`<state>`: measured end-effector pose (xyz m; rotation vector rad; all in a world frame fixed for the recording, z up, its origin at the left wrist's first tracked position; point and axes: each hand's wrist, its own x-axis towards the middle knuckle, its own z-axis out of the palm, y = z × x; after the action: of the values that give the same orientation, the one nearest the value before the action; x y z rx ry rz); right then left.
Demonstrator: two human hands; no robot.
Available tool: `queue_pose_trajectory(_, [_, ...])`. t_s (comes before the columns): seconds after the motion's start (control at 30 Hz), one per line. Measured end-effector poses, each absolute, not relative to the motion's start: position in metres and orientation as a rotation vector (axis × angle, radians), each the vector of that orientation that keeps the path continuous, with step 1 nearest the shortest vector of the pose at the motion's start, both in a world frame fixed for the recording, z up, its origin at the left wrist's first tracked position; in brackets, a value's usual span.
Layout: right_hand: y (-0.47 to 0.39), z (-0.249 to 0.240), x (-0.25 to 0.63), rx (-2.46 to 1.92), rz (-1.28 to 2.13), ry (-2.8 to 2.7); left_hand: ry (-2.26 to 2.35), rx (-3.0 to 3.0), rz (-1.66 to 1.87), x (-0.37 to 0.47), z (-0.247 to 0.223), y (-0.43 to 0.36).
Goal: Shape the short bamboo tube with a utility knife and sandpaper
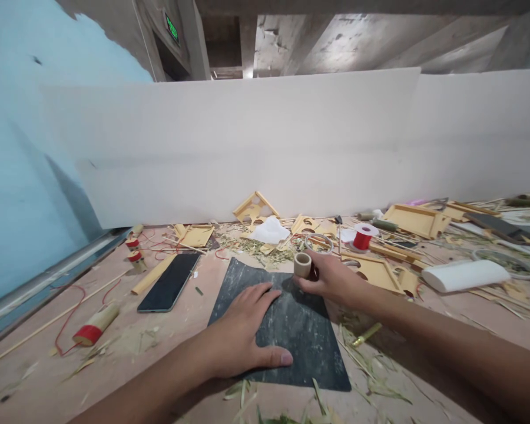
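Note:
A black sheet of sandpaper (pixel 300 330) with pale dusty marks lies on the table in front of me. My left hand (pixel 249 333) rests flat on its left part, fingers stretched out and thumb apart. In my right hand (pixel 324 277) is a short bamboo tube (pixel 302 265), gripped from its right side at the sheet's far right edge. The tube stands about upright with its hollow end facing up. Whether its lower end touches the sheet, I cannot tell.
A phone (pixel 170 282) lies to the left, near a red-banded bamboo piece (pixel 96 325) with red string. A red thread spool (pixel 362 237), a white roll (pixel 466 275) and wooden frames (pixel 417 219) sit at the right. Bamboo shavings (pixel 380 377) litter the table; a white panel (pixel 265 147) stands behind.

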<state>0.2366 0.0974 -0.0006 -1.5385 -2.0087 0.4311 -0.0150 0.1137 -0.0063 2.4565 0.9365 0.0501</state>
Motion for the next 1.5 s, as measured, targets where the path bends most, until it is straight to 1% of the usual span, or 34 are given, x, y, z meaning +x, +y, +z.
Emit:
queue_pose_trajectory(0.17, [0.079,-0.002,0.216,-1.3,0.702,-2.142,0.906,2.459,0.081,-0.016,-0.009,0.114])
queue_pose_trajectory(0.2, [0.08,-0.002,0.216,-1.315,0.69,-2.138,0.915,2.458,0.067,-0.016,-0.009,0.114])
queue_pose_trajectory(0.33, [0.095,-0.004,0.232,-1.522,0.452,-2.039,0.921,2.448,0.054,-0.016,-0.006,0.113])
queue_pose_trajectory(0.4, [0.096,-0.003,0.233,-1.529,0.435,-2.032,0.908,2.446,0.085,-0.017,-0.007,0.113])
queue_pose_trajectory(0.57, [0.068,0.0,0.207,-1.325,0.715,-2.146,0.868,2.457,0.156,-0.017,-0.012,0.115])
queue_pose_trajectory(0.67, [0.061,0.0,0.201,-1.305,0.768,-2.158,0.899,2.459,0.103,-0.016,-0.01,0.114])
queue_pose_trajectory(0.87, [0.096,-0.004,0.234,-1.535,0.464,-2.043,0.941,2.422,0.051,-0.016,-0.004,0.112])
queue_pose_trajectory(1.0, [0.101,-0.003,0.239,-1.588,0.403,-1.998,0.906,2.438,0.088,-0.017,-0.007,0.113])
queue_pose_trajectory(1.07, [0.091,-0.001,0.23,-1.544,0.477,-2.025,0.898,2.435,0.107,-0.018,-0.009,0.114])
queue_pose_trajectory(1.2, [0.064,0.001,0.206,-1.313,0.765,-2.132,0.889,2.438,0.134,-0.017,-0.011,0.114])
queue_pose_trajectory(1.27, [0.058,0.0,0.202,-1.258,0.814,-2.167,0.903,2.45,0.118,-0.016,-0.01,0.114])
queue_pose_trajectory(1.33, [0.062,-0.002,0.207,-1.304,0.763,-2.161,0.921,2.453,0.083,-0.015,-0.009,0.113])
queue_pose_trajectory(1.5, [0.093,-0.004,0.234,-1.547,0.461,-2.031,0.931,2.457,0.04,-0.016,-0.005,0.113])
